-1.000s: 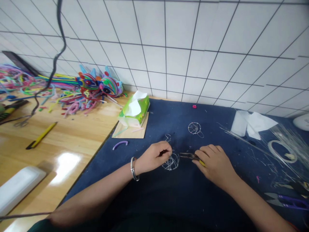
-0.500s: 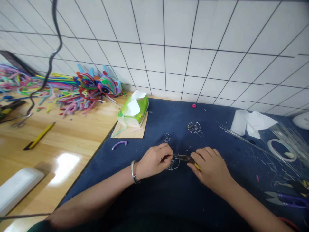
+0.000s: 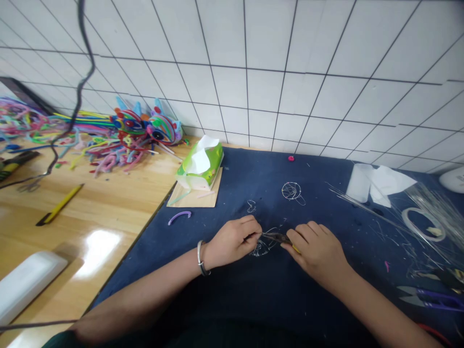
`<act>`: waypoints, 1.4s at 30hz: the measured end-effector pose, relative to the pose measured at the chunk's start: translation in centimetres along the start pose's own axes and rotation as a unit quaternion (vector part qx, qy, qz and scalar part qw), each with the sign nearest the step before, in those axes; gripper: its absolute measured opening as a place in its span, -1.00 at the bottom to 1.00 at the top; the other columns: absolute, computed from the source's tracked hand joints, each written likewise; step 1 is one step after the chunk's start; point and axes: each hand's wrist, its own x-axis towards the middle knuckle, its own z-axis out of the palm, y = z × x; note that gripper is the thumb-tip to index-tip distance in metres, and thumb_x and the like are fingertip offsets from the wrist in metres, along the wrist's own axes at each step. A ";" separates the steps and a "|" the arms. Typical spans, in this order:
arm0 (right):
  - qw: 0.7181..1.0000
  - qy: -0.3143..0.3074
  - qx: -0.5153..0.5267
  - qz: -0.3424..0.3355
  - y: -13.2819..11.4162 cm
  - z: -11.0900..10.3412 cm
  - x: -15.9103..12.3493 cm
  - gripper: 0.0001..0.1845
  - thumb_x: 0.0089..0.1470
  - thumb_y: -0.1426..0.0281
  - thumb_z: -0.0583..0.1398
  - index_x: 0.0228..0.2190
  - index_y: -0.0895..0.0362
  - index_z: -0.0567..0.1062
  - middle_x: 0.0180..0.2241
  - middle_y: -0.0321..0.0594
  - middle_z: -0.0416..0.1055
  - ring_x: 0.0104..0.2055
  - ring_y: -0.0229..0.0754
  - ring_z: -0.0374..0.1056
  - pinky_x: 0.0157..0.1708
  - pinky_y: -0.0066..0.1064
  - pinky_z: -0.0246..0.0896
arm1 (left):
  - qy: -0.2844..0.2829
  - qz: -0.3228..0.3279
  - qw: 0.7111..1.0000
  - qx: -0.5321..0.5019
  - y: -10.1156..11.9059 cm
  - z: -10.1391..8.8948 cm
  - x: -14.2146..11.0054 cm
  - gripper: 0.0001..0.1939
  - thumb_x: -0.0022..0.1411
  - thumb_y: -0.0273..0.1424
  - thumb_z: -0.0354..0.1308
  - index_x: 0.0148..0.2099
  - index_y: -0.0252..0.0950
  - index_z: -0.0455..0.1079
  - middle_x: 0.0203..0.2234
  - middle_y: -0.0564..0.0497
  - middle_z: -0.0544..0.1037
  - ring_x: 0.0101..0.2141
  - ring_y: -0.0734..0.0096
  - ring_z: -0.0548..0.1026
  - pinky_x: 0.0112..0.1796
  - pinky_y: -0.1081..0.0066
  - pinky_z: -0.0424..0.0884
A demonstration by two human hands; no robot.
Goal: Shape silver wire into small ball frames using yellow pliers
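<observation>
Thumb and fingers of my left hand (image 3: 235, 241) pinch a thin silver wire at the side of a small round wire frame (image 3: 260, 249), part of which the hand hides. My right hand (image 3: 317, 249) is wrapped round pliers (image 3: 277, 237) with yellow handles. Their dark jaws point left and meet the wire close to my left fingertips. Beyond the hands, a second wire ring (image 3: 291, 191) with wires across it lies on the dark blue cloth (image 3: 261, 299). A small bent wire piece (image 3: 251, 206) rests just behind my left hand.
Left of the cloth are a tissue pack (image 3: 203, 162), a purple curved strip (image 3: 179, 217) and a yellow cutter (image 3: 61, 204). At right lie loose straight wires (image 3: 440, 212), a wire coil (image 3: 408, 220) and purple snips (image 3: 429, 297). A tiled wall (image 3: 264, 82) stands behind.
The pliers' jaws have shifted slightly and tilt a little differently against the wire. More of a wire loop shows above them. Both hands keep nearly the same place.
</observation>
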 end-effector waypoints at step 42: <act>0.999 -0.016 0.048 0.015 0.7 -0.2 -0.1 -0.80 0.10 0.29 0.07 -0.29 0.13 0.40 -0.36 -0.19 0.32 -0.33 -0.19 0.12 -0.33 -0.34 -0.04 | 0.018 0.039 0.997 -0.062 -1.1 -0.2 0.2 -0.88 0.22 -0.56 -0.09 -0.26 -0.35 0.27 -0.38 -0.04 0.38 -0.34 0.45 0.33 -0.29 0.40 0.31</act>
